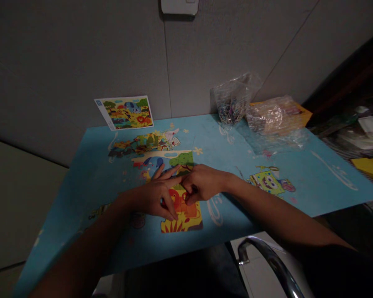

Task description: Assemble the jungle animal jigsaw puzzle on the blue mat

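Observation:
A partly joined jigsaw puzzle (182,215) with orange, yellow and red animal art lies on the blue table (298,182). My left hand (157,194) rests flat on its left part, fingers stretched out over the pieces. My right hand (202,184) meets it from the right, fingers curled and pressing on a puzzle piece near the middle. More joined puzzle sections (149,147) lie just behind the hands. A reference picture card (124,111) leans against the wall.
A clear bag of loose puzzle pieces (233,101) and crumpled plastic wrap (275,116) sit at the back right. A cartoon print (269,182) marks the table. A curved metal chair rail (267,256) is below. Clutter fills the right edge.

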The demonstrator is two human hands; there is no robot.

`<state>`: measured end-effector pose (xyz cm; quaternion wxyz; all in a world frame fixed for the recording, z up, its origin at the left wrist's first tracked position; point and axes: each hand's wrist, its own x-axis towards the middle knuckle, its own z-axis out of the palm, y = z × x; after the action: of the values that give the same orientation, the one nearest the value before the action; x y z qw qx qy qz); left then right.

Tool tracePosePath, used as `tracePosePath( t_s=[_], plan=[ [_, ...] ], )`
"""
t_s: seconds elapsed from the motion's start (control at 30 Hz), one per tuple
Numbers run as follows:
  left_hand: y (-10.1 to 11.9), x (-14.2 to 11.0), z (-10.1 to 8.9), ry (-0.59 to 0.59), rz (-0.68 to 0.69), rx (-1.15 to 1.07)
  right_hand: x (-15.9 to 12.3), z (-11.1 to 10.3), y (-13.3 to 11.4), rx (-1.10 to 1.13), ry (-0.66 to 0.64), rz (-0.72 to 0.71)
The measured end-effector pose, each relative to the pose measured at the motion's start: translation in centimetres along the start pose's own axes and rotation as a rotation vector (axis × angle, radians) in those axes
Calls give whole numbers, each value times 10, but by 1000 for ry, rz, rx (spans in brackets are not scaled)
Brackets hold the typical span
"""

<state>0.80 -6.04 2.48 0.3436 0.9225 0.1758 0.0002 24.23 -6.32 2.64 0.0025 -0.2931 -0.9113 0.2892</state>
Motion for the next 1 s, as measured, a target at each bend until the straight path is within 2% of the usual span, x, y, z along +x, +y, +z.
tracePosePath(
  t_s=[0.4,0.67,0.73,0.83,0.93,1.0],
  plan=[
    [3,1,-1,-58,-41,39,-1,-3,-14,-158,-16,-1],
    [-1,0,3,8,-7,8,-1,0,-11,-142,0,-5],
    [-11,0,5,92,1,13,0,1,-9,-126,15,-13],
    [-32,0,4,372,12,-5,2,5,-7,-110,38,-29],
    [-53,-1,1,684,-58,-29,7,13,-11,-132,83,-93],
    [-61,-1,-1,781,-83,-73,12,22,-18,-175,153,-192]
  ],
)
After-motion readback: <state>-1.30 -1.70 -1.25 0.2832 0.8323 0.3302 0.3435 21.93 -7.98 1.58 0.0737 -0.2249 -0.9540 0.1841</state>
